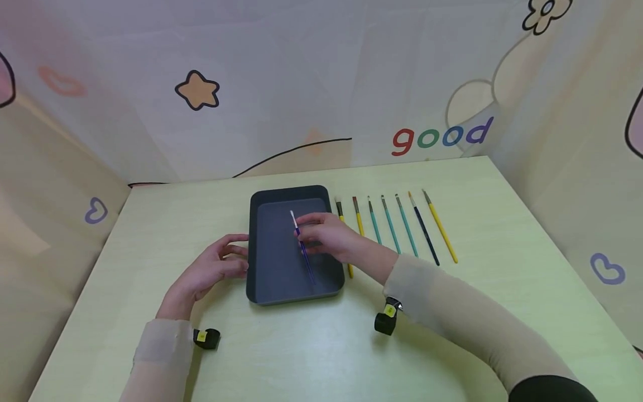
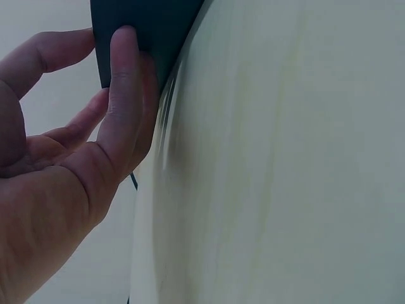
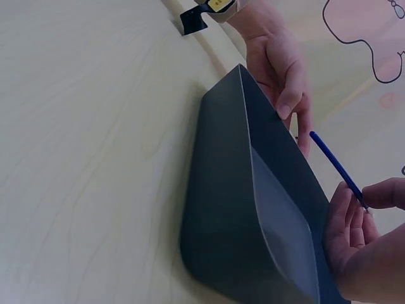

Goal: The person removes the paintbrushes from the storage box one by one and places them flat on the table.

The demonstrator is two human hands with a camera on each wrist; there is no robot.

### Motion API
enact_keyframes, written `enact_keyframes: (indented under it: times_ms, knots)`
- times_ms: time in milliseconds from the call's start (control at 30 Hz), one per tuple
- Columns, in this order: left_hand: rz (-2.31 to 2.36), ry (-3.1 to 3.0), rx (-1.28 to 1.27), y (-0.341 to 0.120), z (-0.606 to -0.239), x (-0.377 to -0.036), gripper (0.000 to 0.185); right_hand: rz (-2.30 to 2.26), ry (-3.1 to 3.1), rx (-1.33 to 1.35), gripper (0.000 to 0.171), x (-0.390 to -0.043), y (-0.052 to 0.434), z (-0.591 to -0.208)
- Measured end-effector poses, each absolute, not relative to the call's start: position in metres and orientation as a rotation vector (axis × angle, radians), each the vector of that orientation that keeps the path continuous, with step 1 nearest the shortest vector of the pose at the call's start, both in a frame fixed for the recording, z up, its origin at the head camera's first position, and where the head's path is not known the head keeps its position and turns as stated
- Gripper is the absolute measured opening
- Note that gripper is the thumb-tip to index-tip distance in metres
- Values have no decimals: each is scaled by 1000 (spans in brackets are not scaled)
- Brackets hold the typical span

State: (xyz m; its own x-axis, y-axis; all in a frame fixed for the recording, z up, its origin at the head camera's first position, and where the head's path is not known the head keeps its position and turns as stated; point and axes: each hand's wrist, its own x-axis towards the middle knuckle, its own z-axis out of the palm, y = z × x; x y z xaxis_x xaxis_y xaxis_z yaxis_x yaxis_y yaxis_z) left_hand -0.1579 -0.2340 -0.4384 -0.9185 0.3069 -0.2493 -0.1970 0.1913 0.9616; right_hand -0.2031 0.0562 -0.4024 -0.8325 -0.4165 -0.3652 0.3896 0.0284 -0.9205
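Note:
Over the dark grey tray (image 1: 286, 297), my right hand (image 1: 335, 235) pinches a slim paintbrush (image 1: 306, 258) with a blue handle and pale bristles. The brush slants, bristles pointing away from me, and in the right wrist view its handle end (image 3: 329, 152) sticks up from the fingertips. My left hand (image 1: 208, 272) touches the outside of the tray's left wall with loosely bent fingers. From the left wrist, the fingers (image 2: 123, 95) lie against the tray's side (image 2: 152, 28). No other brush shows inside the tray.
Several paintbrushes lie in a row right of the tray, among them a dark blue one (image 1: 424, 229) and a yellow one (image 1: 441, 226); my right forearm partly covers the row. A printed cloth (image 1: 301, 84) stands behind the pale table (image 1: 281, 357).

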Motion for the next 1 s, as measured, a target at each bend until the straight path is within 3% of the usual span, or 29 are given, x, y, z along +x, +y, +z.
enact_keyframes:
  times_ms: [1000]
  knots:
    - [1766, 2090, 116, -235, -435, -157, 69, -1816, 1990, -55, 46, -205, 179, -379]
